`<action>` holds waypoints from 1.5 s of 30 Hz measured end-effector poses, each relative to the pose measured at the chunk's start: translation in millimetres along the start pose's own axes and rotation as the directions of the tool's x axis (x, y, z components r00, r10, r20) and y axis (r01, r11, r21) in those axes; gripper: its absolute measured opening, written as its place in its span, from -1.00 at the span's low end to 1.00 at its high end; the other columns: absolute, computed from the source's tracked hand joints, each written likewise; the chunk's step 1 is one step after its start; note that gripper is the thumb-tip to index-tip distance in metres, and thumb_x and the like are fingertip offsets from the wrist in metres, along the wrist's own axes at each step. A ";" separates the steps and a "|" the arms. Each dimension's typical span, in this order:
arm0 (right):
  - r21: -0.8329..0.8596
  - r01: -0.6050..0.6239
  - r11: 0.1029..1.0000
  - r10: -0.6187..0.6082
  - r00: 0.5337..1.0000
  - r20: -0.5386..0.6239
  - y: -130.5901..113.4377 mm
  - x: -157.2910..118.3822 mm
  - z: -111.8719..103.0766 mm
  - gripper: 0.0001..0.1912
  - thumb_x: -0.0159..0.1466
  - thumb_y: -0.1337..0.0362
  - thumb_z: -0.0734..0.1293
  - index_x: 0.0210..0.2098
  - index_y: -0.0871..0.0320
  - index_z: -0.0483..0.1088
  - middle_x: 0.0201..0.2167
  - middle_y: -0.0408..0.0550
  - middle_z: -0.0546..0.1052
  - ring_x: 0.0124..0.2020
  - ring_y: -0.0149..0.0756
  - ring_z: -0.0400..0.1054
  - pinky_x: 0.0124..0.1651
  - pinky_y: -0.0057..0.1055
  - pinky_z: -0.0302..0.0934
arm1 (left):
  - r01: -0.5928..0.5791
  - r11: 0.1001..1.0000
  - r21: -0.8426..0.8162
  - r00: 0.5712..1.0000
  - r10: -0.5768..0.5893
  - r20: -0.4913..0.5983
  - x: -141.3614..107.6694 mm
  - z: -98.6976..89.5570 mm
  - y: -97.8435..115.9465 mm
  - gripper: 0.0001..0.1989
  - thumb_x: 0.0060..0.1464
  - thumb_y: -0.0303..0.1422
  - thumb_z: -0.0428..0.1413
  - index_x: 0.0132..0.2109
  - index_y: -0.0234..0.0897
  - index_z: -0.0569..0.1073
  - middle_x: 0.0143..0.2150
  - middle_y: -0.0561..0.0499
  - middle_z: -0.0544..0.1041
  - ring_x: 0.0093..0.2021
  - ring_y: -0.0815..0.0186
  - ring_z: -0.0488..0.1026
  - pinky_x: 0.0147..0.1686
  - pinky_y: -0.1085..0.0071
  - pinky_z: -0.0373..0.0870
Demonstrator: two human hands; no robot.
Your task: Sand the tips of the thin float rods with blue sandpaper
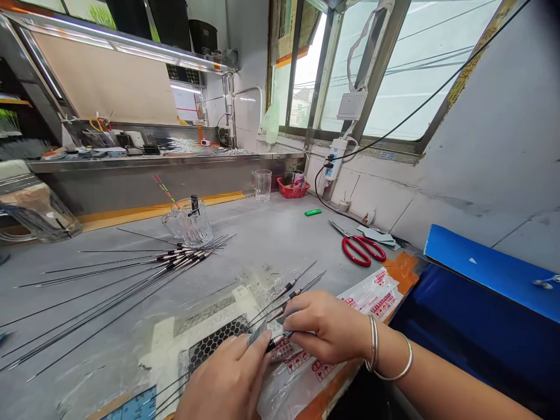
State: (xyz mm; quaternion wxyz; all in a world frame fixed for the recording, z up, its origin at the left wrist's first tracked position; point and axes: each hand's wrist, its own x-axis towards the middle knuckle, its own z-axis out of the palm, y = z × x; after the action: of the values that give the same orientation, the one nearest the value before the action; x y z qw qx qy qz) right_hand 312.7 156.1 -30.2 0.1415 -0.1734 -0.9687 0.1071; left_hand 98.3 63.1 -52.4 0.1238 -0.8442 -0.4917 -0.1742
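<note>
My right hand (326, 326), with two metal bangles on its wrist, grips a few slim black-and-silver rods (286, 297) that look like fishing floats. My left hand (225, 382) meets it at the low centre, its fingers pinching a small grey strip (257, 333) against a dark rod body. A crinkled plastic bag (371, 297) with red print lies under and right of my hands. Further left on the grey table (262, 245) spreads a loose pile of similar rods (131, 280).
A glass jug (188, 224) stands just beyond the rod pile. Red-handled scissors (361, 248) lie to the right. A hexagonal metal mesh (214, 344) sits near my left hand. A blue box (494, 274) occupies the right edge, with a red basket (293, 188) at the back.
</note>
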 end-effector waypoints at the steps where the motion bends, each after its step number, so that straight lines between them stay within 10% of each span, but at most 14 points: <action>1: -0.020 0.002 1.000 -0.002 1.000 0.014 0.1 0.6 -0.4 -0.82 0.25 0.36 0.18 -0.43 0.18 0.38 -0.44 -0.05 0.41 -0.41 -0.33 0.26 -0.32 -0.42 0.13 | -0.003 1.000 0.005 1.000 0.003 -0.011 0.8 -0.8 0.7 -0.58 0.12 -0.53 -0.14 -0.02 -0.29 0.52 -0.48 -0.03 0.48 -0.51 0.30 0.51 -0.57 0.45 0.49; 38: -0.032 0.021 0.999 -0.018 0.996 0.083 1.4 4.5 -4.0 -0.71 0.33 0.28 0.15 -0.48 0.18 0.34 -0.48 -0.07 0.37 -0.43 -0.35 0.23 -0.35 -0.42 0.11 | 0.140 0.981 -0.131 0.990 -0.138 0.026 0.8 1.4 2.5 -0.71 0.27 -0.30 -0.06 0.04 -0.06 0.47 -0.38 0.06 0.54 -0.36 0.33 0.53 -0.39 0.51 0.46; 45: 0.157 -0.018 0.988 0.049 0.979 -0.197 2.2 -5.5 -3.8 -0.79 0.32 0.31 0.17 -0.26 0.19 0.44 -0.31 0.04 0.51 -0.27 -0.25 0.37 -0.18 -0.34 0.26 | 0.162 0.980 -0.117 0.982 -0.149 0.115 -3.8 3.2 0.4 -0.70 0.27 -0.30 -0.04 0.06 -0.12 0.46 -0.31 0.03 0.56 -0.31 0.29 0.55 -0.37 0.43 0.52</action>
State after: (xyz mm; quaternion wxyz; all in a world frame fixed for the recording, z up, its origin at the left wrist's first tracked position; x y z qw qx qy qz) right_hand 319.5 156.8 -28.5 0.2494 -0.1880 -0.9353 0.1660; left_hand 97.5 61.2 -57.0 0.0304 -0.8171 -0.5502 -0.1693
